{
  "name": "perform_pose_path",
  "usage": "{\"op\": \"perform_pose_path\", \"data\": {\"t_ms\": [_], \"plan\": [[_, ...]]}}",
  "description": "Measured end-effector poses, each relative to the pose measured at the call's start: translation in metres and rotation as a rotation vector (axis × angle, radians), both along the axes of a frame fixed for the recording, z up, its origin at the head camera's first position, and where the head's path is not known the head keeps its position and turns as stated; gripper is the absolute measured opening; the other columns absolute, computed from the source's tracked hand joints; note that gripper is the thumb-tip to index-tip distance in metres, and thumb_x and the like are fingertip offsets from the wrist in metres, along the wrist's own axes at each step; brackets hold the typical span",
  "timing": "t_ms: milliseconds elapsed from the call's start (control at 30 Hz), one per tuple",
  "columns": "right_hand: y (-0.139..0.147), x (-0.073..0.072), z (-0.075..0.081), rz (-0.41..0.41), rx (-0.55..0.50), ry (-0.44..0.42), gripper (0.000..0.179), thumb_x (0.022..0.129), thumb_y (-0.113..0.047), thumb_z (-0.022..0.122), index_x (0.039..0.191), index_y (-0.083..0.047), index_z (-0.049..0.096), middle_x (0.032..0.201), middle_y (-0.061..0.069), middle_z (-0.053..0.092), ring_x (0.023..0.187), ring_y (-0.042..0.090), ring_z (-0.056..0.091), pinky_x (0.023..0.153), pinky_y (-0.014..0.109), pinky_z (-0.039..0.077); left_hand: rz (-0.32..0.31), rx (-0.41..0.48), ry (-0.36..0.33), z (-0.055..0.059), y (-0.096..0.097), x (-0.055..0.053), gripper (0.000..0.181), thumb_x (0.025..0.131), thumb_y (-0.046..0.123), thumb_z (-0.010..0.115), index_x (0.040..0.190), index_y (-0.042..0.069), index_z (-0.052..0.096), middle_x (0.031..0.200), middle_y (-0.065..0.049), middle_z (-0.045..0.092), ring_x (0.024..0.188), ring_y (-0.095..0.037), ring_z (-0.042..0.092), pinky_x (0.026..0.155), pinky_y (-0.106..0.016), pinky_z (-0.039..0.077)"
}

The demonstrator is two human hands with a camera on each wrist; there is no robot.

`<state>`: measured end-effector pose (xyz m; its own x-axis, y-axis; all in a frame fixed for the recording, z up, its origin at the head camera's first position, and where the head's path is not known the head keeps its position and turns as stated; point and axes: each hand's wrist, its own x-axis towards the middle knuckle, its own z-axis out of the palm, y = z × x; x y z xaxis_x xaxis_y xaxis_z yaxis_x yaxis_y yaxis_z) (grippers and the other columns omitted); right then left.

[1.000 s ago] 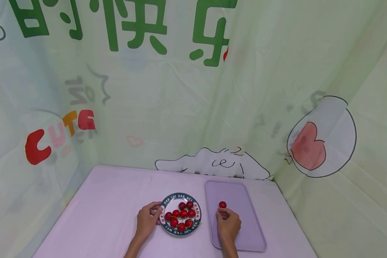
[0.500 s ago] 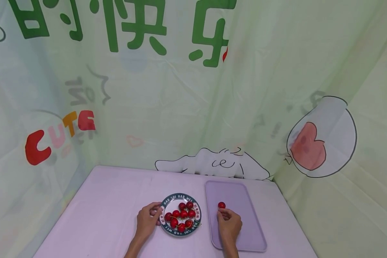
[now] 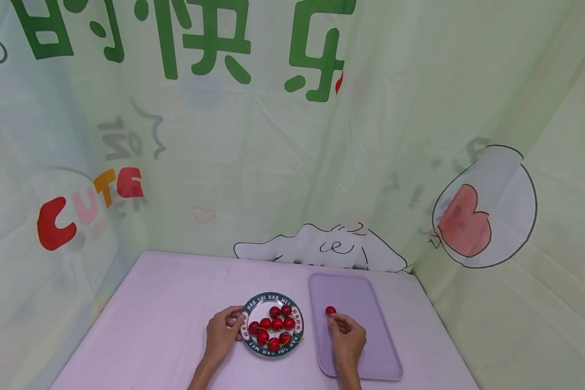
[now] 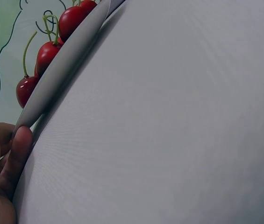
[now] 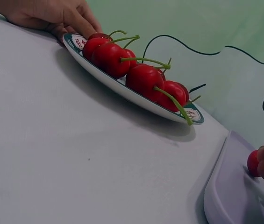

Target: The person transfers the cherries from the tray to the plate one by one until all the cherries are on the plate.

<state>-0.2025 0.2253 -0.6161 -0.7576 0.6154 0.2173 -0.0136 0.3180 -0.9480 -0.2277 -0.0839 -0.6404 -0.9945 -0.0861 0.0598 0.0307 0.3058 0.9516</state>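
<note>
My left hand (image 3: 221, 331) grips the left rim of a round plate (image 3: 268, 352) with a dark green lettered border. Several red cherries (image 3: 277, 324) with green stems lie on the plate. In the left wrist view the thumb (image 4: 22, 144) is against the plate's edge. Over the purple tray (image 3: 365, 309), my right hand (image 3: 348, 340) pinches a single red cherry (image 3: 330, 310) at its fingertips. That cherry (image 5: 253, 163) sits low at the tray surface in the right wrist view, partly covered by the fingers. Whether its stem is held cannot be seen.
The plate and the tray stand side by side on a pale table (image 3: 170, 303), with a narrow gap between them. Printed curtains (image 3: 273, 179) hang behind the table and along both sides.
The cherry at the right fingertips has shifted slightly left and is more covered by the fingers. The left hand and the plate stay in place.
</note>
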Motion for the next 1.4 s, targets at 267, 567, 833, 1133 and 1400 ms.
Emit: {"op": "perform_pose_path", "data": {"t_ms": [267,567,833,1133,1400], "plan": [[-0.003,0.002,0.005,0.056,-0.118,0.038,0.012,0.09,0.006,0.083,0.101,0.007,0.082,0.094,0.026,0.082,0.068,0.0,0.068,0.064,0.009,0.054,0.0,-0.001,0.001,-0.001,0.0,0.001,0.029,0.104,0.01,0.073,0.133,0.006,0.076,0.102,-0.008,0.076,0.057,-0.012,0.067,0.054,-0.023,0.061],[-0.006,0.002,0.009,0.089,-0.187,0.066,0.013,0.09,0.007,0.083,0.102,0.011,0.081,0.091,0.026,0.081,0.067,0.006,0.072,0.064,0.011,0.056,-0.004,0.002,0.015,-0.001,-0.001,0.0,0.029,0.104,0.01,0.073,0.133,0.007,0.076,0.102,-0.009,0.076,0.057,-0.013,0.067,0.054,-0.023,0.061],[-0.009,0.002,0.014,0.089,-0.273,0.038,0.017,0.091,0.006,0.082,0.106,0.013,0.079,0.086,0.013,0.083,0.068,0.001,0.069,0.065,0.011,0.057,-0.005,0.004,0.018,-0.003,-0.001,0.0,0.029,0.105,0.01,0.072,0.133,0.006,0.075,0.103,-0.009,0.076,0.057,-0.012,0.068,0.054,-0.023,0.061],[-0.011,0.003,0.021,0.121,-0.301,0.021,0.021,0.094,0.003,0.08,0.111,0.014,0.077,0.094,0.018,0.083,0.073,0.003,0.071,0.068,0.012,0.057,-0.005,-0.01,0.016,-0.002,-0.001,-0.001,0.03,0.104,0.009,0.072,0.134,0.006,0.075,0.102,-0.008,0.076,0.058,-0.013,0.068,0.054,-0.023,0.061],[-0.013,0.001,0.018,0.134,-0.321,0.011,0.021,0.094,0.003,0.08,0.112,0.013,0.077,0.093,0.016,0.083,0.073,0.006,0.074,0.068,0.013,0.058,-0.011,-0.004,0.01,-0.001,-0.001,0.001,0.03,0.105,0.01,0.072,0.135,0.007,0.074,0.103,-0.009,0.076,0.058,-0.013,0.068,0.055,-0.022,0.061]]}}
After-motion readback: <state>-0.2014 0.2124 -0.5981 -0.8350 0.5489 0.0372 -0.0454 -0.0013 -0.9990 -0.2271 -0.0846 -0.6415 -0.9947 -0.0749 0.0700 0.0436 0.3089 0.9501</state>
